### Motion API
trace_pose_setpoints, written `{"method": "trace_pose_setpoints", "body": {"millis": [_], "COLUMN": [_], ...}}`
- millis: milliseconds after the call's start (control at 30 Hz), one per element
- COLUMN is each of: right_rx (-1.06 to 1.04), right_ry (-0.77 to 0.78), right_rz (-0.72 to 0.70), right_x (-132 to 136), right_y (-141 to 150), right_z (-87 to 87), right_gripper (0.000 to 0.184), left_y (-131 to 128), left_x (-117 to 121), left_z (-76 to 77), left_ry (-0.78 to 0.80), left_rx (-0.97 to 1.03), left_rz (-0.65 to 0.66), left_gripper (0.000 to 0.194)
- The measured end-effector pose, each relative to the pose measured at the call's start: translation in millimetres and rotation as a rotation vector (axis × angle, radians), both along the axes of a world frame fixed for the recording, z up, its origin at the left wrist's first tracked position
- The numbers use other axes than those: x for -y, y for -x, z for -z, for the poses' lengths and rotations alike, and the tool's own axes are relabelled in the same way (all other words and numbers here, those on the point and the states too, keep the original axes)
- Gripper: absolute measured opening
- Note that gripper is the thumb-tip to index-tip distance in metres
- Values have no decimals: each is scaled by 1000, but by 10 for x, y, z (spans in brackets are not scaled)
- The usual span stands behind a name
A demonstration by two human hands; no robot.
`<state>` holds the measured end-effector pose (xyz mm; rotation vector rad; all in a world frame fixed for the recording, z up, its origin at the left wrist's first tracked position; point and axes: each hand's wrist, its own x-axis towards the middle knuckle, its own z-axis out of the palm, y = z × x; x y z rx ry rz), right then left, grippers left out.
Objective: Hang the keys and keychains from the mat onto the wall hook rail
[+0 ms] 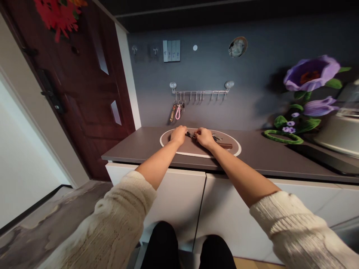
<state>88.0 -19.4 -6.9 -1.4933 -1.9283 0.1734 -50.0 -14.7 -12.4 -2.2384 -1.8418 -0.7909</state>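
Both my hands are over a brown oval mat [190, 150] with a white rim, on the countertop. My left hand [178, 135] is closed, its fingertips pinching one side of a small bunch of dark and metal keys [191, 135]. From the other side my right hand [205, 138] grips the same bunch with curled fingers; a small reddish-brown bit shows at its fingertips. More keys [217, 137] lie on the mat just right of that hand, partly hidden by it. Beside them rests a flat brown strip [225, 146].
On the wall a clear hook rail [200, 92] carries hanging keys with a pink loop [178, 112]. Purple plush flowers [311, 74] and a whitish rounded object [339, 130] stand at right. A dark red door [92, 93] is at left, white cabinet doors [174, 201] below.
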Motion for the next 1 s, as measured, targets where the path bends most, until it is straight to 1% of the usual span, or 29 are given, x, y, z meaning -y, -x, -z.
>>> {"method": "trace_pose_setpoints", "body": {"millis": [267, 400, 567, 700, 833, 1000], "right_rx": [-39, -84, -97, -83, -124, -164], "right_ry": [-25, -48, -71, -103, -142, -152], "right_rz": [-15, -62, -107, -138, -169, -181], "right_x": [-4, -30, -13, 24, 31, 18], "right_y": [-4, -7, -3, 8, 15, 18], "right_z": [13, 35, 35, 17, 14, 20], "right_gripper": [20, 21, 23, 18, 20, 20], "left_y": [1, -7, -20, -21, -14, -9], "left_x": [25, 16, 5, 3, -12, -12], "left_z": [-12, -15, -21, -19, -4, -2], "left_ry": [-119, -170, -188, -206, -218, -222], "left_rx": [23, 40, 61, 94, 119, 117], "left_rz": [93, 164, 262, 262, 236, 203], "left_gripper": [22, 20, 22, 22, 22, 22]}}
